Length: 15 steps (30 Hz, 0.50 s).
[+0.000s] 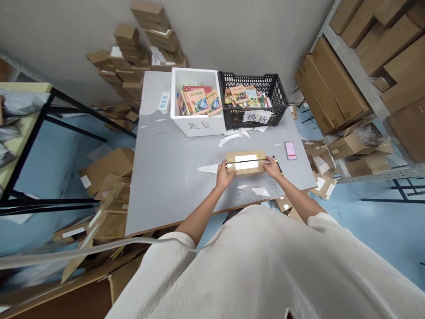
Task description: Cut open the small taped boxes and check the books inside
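A small brown cardboard box (239, 172) lies on the grey table, with a white label (246, 165) on its top. A dark line like a slit seam runs lengthwise across the top and the label. My left hand (225, 175) grips the box's left end, fingers closed around its edge. At the opposite end my right hand (272, 168) holds the box in the same way. Just beyond my right hand lies a black and yellow utility knife (275, 159), partly hidden by the hand and wrist.
A white foam box (199, 125) and a black plastic crate (280, 99), both holding booklets, stand at the table's (159, 177) back. A pink-screened phone (290, 150) lies to the right. Paper scraps (260, 191) are scattered about. Cardboard boxes (109, 170) crowd the floor; shelves flank both sides.
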Motion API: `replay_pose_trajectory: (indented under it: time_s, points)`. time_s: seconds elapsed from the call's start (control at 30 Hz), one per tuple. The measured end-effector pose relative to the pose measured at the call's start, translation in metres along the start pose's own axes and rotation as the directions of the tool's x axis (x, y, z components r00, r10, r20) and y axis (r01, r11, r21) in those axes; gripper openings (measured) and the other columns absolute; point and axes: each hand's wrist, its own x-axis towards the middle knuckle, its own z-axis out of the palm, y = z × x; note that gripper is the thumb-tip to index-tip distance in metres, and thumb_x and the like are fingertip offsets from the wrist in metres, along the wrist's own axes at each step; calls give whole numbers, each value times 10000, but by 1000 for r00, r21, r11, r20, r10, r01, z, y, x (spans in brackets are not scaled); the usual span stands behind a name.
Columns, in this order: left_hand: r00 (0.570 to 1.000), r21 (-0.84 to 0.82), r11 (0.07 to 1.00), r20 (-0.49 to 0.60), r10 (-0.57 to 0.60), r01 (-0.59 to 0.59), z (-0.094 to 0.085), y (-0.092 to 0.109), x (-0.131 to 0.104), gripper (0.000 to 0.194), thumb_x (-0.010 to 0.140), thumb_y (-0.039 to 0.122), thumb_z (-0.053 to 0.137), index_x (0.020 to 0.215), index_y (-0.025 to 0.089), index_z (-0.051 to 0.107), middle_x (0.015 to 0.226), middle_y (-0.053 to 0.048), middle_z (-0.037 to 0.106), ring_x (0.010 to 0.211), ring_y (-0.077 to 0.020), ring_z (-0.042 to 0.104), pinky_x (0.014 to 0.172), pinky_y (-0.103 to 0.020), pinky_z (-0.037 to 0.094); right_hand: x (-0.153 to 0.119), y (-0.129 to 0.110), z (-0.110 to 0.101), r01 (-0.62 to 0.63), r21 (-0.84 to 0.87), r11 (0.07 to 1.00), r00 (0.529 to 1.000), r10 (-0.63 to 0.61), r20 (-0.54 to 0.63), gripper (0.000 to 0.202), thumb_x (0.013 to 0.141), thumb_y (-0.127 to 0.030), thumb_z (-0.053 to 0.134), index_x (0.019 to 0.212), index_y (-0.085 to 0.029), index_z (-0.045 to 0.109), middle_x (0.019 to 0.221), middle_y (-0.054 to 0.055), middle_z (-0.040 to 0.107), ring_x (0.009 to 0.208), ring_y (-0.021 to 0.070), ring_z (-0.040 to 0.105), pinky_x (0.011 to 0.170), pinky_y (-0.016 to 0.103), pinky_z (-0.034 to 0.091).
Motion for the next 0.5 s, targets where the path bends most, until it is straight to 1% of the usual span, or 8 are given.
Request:
replay_pose_trajectory:
  time_s: [0.07,0.13,0.2,0.27,0.37,0.43,0.5]
  points:
    - [1000,-13,1000,11,14,-14,-3,-1,-1,911,838,330,849,1673,267,490,1417,-141,622,1291,-347,669,1183,-546,553,-2,0,1,23,35,999,1000,-23,0,566,896,-318,659,1453,-223,701,1394,136,777,1127,271,789,1093,473,651]
    - [1000,-20,1000,27,10,-9,-4,-2,-1,977,840,350,853,1723,266,440,1413,-144,612,1297,-348,665,1179,-539,554,-3,1,1,65,18,998,998,-65,-12,521,903,-331,657,1412,-235,714,1389,130,766,1140,273,771,1114,489,638]
    - [999,-19,1000,42,3,-2,-6,-3,0,1012,839,366,855,1747,284,416,1398,-136,608,1302,-349,660,1171,-537,555,-4,0,1,140,-49,989,989,-142,-46,438,913,-346,655,1327,-240,747,1425,140,731,1251,295,726,1195,525,586]
    - [999,-13,1000,53,3,-2,-7,-4,1,1040,836,374,856,1764,297,394,1395,-131,610,1299,-348,657,1161,-537,558,-4,-4,2,237,-116,965,966,-247,-74,390,938,-365,644,1286,-240,768,1472,158,688,1401,323,645,1276,551,513]
    - [998,6,1000,70,-4,3,-10,-3,2,1070,829,377,861,1777,288,372,1415,-137,613,1301,-346,654,1148,-531,564,2,-16,3,361,-163,918,927,-373,-48,434,1013,-399,591,1384,-242,753,1523,168,650,1504,338,565,1332,562,449]
    - [996,32,999,85,-14,11,-13,-1,2,1006,835,377,859,1742,278,434,1434,-141,615,1297,-340,660,1153,-523,564,8,-25,3,401,-196,895,913,-407,10,490,1069,-422,538,1488,-241,718,1562,165,638,1528,341,544,1354,559,417]
    - [995,64,998,99,-21,15,-15,2,1,888,854,381,847,1674,268,524,1454,-142,615,1295,-333,669,1168,-514,559,16,-32,2,412,-246,877,911,-405,80,536,1116,-445,478,1574,-251,678,1641,150,603,1582,338,495,1377,548,381]
